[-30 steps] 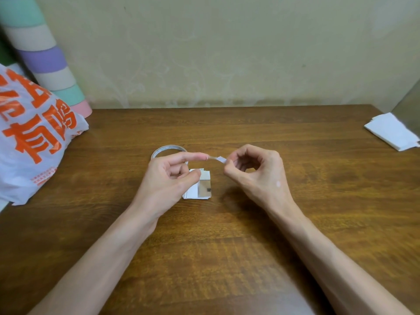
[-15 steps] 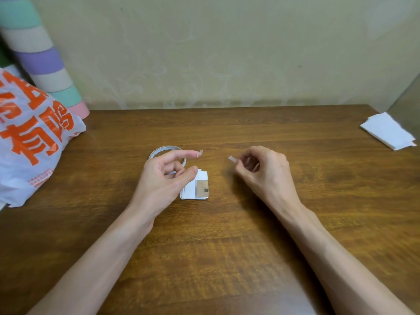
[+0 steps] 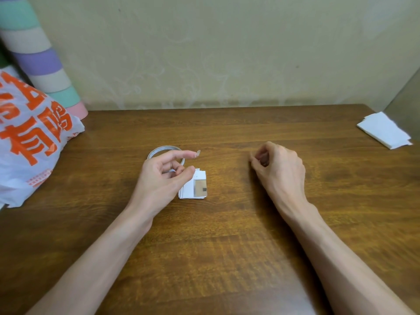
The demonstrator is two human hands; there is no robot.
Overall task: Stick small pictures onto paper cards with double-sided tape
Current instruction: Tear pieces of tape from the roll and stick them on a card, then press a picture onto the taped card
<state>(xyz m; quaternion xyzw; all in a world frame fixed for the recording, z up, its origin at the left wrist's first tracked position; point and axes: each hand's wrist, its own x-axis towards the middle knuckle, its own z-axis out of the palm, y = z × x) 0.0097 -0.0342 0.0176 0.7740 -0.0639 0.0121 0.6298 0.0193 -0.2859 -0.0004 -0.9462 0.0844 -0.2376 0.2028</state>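
Note:
A small stack of white paper cards lies mid-table, and its top card bears a brown picture. Behind it sits a thin roll of double-sided tape, partly covered by my left hand. That hand hovers over the roll with its index finger straight, and a small clear piece of tape is stuck to the fingertip. Its thumb points at the cards' upper left corner. My right hand is apart to the right, fingers curled in. The small white strip it pinched earlier is hidden inside them.
A white plastic bag with orange characters fills the left side, in front of a pastel striped roll leaning on the wall. Folded white paper lies at the far right edge beside a grey panel. The brown wooden table stretches toward me.
My hands pulled apart: the right hand drew away to the right with the white strip and curled over it. The tape piece stayed on my left index fingertip.

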